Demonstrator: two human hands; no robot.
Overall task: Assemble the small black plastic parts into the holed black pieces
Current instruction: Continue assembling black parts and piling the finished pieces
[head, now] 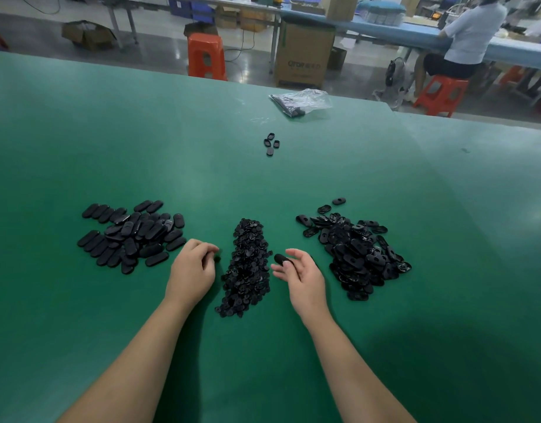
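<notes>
Three black heaps lie on the green table [110, 132]. A heap of small black plastic parts [248, 267] sits in the middle. Holed black oval pieces [357, 251] are piled on the right, and flat oval pieces without visible holes [132, 235] on the left. My left hand [193, 273] hovers just left of the middle heap, fingers curled, pinching a small black part [216, 257] at the fingertips. My right hand [299, 273] is just right of that heap and holds a black oval piece [282, 259] between thumb and fingers.
Several loose oval pieces [271, 144] lie farther back at the centre. A clear plastic bag [299, 102] with dark parts rests near the far edge. Beyond the table are orange stools [206, 54], a cardboard box [304, 53] and a seated person [467, 38].
</notes>
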